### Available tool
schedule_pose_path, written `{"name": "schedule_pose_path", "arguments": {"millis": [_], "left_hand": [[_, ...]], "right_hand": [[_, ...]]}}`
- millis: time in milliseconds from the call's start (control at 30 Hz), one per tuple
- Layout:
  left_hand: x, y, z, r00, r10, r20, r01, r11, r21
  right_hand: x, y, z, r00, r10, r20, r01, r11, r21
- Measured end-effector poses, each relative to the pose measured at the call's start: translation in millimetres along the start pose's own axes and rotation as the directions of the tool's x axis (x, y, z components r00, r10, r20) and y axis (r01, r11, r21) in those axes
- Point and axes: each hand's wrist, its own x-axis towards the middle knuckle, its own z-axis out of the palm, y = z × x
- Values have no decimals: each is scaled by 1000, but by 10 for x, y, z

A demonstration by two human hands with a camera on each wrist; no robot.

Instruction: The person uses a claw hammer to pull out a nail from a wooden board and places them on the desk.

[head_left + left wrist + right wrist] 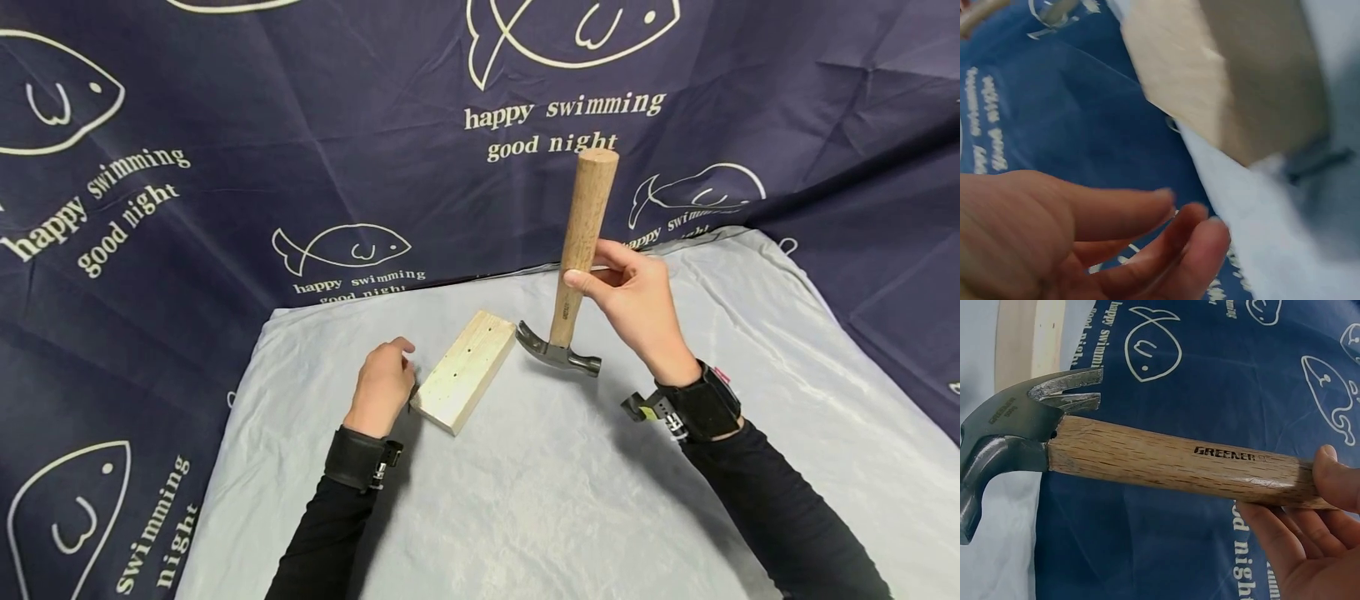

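My right hand grips the wooden handle of a claw hammer between thumb and fingers. The hammer hangs head down with its handle pointing up, and its claw is close to the far right edge of a pale wooden block. Three small dark spots run along the block's top. Just left of the block is my left hand, its fingers loosely bent. In the left wrist view, thumb and fingertips come near each other with nothing visible between them. A thin dark nail-like piece lies by the block's end, blurred.
A light grey cloth covers the table. Behind and beside it hangs a dark blue curtain printed with white fish and lettering. Black straps with small cameras are on both wrists.
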Motion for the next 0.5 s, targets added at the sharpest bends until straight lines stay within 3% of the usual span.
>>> {"name": "schedule_pose_path", "arguments": {"millis": [100,267,367,500], "left_hand": [[-24,152,-32,992,78,-97,-79,997,-10],[-21,448,-110,961,193,-200,-216,971,-100],[-11,620,-145,940,258,-223,-306,925,-224],[0,834,-166,931,315,-185,-364,831,-421]], "right_hand": [[-14,-43,39,1000,-13,17,13,1000,12],[-41,-116,94,999,-18,30,16,999,45],[-62,-154,134,999,-28,42,25,997,78],[-95,-194,233,997,-56,60,48,992,116]]}}
